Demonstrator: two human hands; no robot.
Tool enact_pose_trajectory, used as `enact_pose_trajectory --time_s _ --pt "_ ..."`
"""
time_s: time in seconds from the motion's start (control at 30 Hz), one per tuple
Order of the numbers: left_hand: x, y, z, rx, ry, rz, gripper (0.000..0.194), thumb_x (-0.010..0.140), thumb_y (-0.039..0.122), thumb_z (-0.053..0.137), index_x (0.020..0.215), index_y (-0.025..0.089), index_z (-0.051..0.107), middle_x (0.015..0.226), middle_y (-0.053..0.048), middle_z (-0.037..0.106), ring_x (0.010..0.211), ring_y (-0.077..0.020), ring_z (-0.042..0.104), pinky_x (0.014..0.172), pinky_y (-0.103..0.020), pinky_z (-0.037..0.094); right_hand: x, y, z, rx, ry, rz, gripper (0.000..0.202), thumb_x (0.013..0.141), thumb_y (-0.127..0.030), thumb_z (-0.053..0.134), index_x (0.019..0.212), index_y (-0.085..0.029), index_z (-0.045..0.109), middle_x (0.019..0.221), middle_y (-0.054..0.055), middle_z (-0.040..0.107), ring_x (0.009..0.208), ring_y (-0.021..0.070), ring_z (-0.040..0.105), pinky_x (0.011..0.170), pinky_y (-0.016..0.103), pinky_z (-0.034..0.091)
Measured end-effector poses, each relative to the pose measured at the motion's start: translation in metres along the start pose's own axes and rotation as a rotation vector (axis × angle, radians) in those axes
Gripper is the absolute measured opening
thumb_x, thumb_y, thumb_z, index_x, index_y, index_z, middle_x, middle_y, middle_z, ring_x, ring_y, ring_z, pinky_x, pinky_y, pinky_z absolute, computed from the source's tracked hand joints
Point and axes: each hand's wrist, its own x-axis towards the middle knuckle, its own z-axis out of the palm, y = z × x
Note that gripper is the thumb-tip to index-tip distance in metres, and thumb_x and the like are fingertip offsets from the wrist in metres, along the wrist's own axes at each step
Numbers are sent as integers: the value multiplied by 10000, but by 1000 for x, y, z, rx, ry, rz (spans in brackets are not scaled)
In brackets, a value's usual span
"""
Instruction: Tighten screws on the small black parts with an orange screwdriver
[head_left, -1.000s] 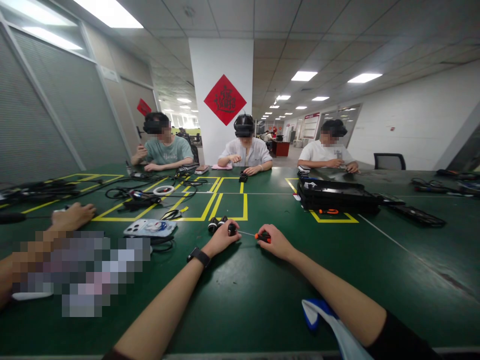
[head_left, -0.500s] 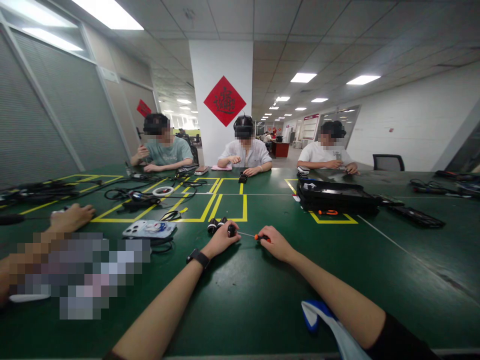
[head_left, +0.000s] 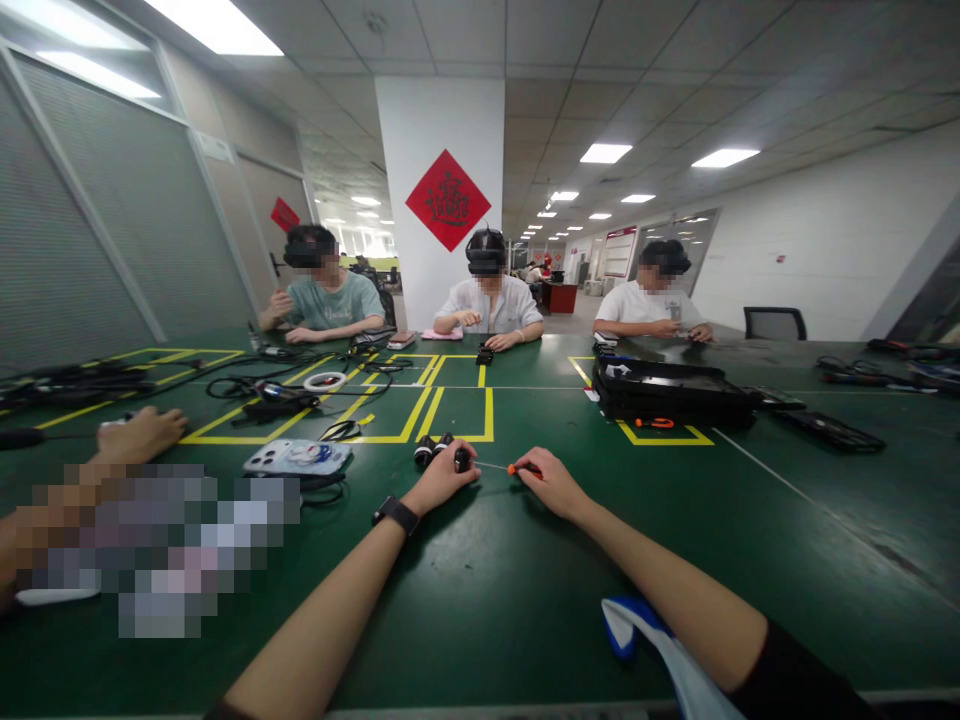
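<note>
My left hand (head_left: 444, 480), with a dark watch on its wrist, is closed around a small black object (head_left: 425, 453) with rounded, white-banded parts. Its exact kind is not clear, and my fingers cover some of it. In my right hand (head_left: 553, 483) is a screwdriver (head_left: 514, 470) with an orange and black handle, gripped between thumb and fingers. Its thin metal shaft points left and reaches the black object near my left fingertips. Whether the tip sits in a screw is too small to tell.
A phone in a patterned case (head_left: 298, 457) lies left of my left hand, beyond it another person's hand (head_left: 150, 435). Cables (head_left: 277, 395) spread over the green table. A black tray (head_left: 671, 390) and an orange-handled tool (head_left: 654, 423) are at right. Three people sit opposite.
The screwdriver's handle has turned slightly in my right fingers, and those fingers have shifted a little. My left hand stays on the black object. The whole view has moved very slightly.
</note>
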Motion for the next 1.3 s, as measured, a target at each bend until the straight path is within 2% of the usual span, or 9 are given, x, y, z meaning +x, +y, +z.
enact_pose_trajectory --time_s 0.1,0.2,0.43,0.6,0.67,0.83,1.03,1.17,1.3 --pt "1 -2 0 -2 -6 2 241 682 246 606 882 175 492 745 22 558 667 -109 538 672 -258 437 1 2 1 -4 1 -3 146 803 -158 474 788 -168 619 815 36 564 815 158 500 770 293 389" --pt "1 -3 0 11 1 11 240 680 246 609 876 172 491 743 24 554 670 -107 533 674 -256 434 0 3 1 -2 9 -33 100 749 -133 526 810 -168 598 831 30 563 821 159 496 769 288 387" --pt "1 -2 -1 26 -9 17 240 685 253 609 880 172 493 752 22 556 679 -109 535 689 -260 436 -1 3 3 17 17 -38 188 664 -108 591 836 -170 550 852 22 559 813 161 492 747 282 391" --pt "1 -2 -1 31 -4 12 237 686 255 608 878 174 495 760 19 560 689 -114 541 696 -263 438 0 3 3 -20 -7 -1 77 777 -186 527 817 -167 590 829 33 560 826 163 483 759 292 380" --pt "1 -2 0 32 -1 12 237 687 254 608 879 175 494 762 19 559 690 -113 540 697 -262 436 0 4 2 -30 -21 2 131 814 -182 476 781 -165 602 813 36 557 826 160 482 765 294 375" --pt "1 -3 0 27 -3 14 238 691 251 602 888 177 492 755 25 551 675 -107 528 681 -256 432 0 4 1 -22 -18 -9 72 757 -154 539 812 -167 584 832 31 553 825 162 482 755 291 382" --pt "1 -3 0 59 8 19 239 687 253 609 884 176 497 784 17 556 709 -115 537 712 -264 432 -1 1 0 17 -2 -8 154 698 -127 584 840 -172 544 858 23 550 813 153 493 750 281 390" --pt "1 -2 -1 52 -8 20 236 694 259 603 886 177 492 775 19 552 699 -113 534 699 -260 433 -1 -1 1 -3 -15 35 123 736 -224 595 842 -173 557 845 25 557 793 153 494 718 275 392" --pt "1 -3 0 69 0 14 246 687 263 611 885 179 492 781 17 561 704 -115 538 707 -263 431 -1 0 1 -41 -8 59 158 834 -300 496 812 -173 588 807 33 567 799 158 489 724 279 382"
